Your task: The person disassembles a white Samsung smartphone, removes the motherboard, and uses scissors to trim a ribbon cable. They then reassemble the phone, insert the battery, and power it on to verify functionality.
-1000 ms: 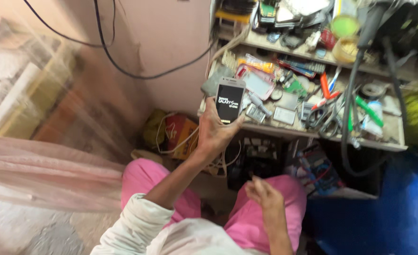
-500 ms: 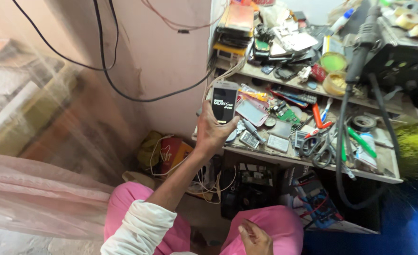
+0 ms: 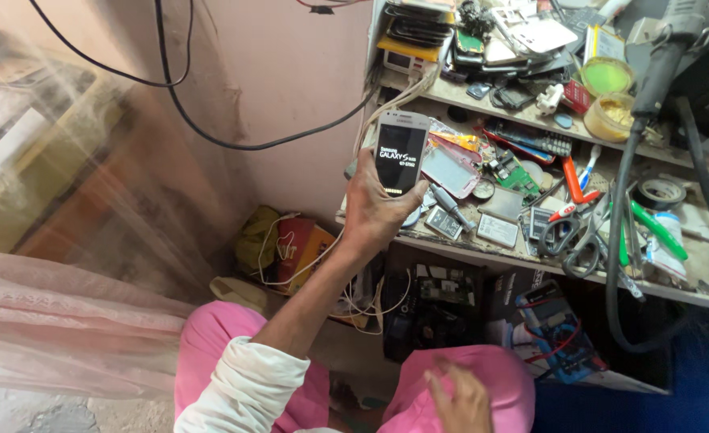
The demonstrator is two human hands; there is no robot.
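While raised before the cluttered bench [image 3: 531,261], left hand [image 3: 374,212] fingers around white phone [image 3: 401,152]; right hand [image 3: 458,397] loosely open on lap.

Single head cam, sitting above the workbench [image 3: 531,261], looking steeply down and forward at it. Bench is filling the upper right at arm's reach; pink-clad lap showing directly below it.

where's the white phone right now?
Head view, upper centre: the white phone is held up in the left hand, screen lit, in front of the cluttered workbench, beside the pink wall.
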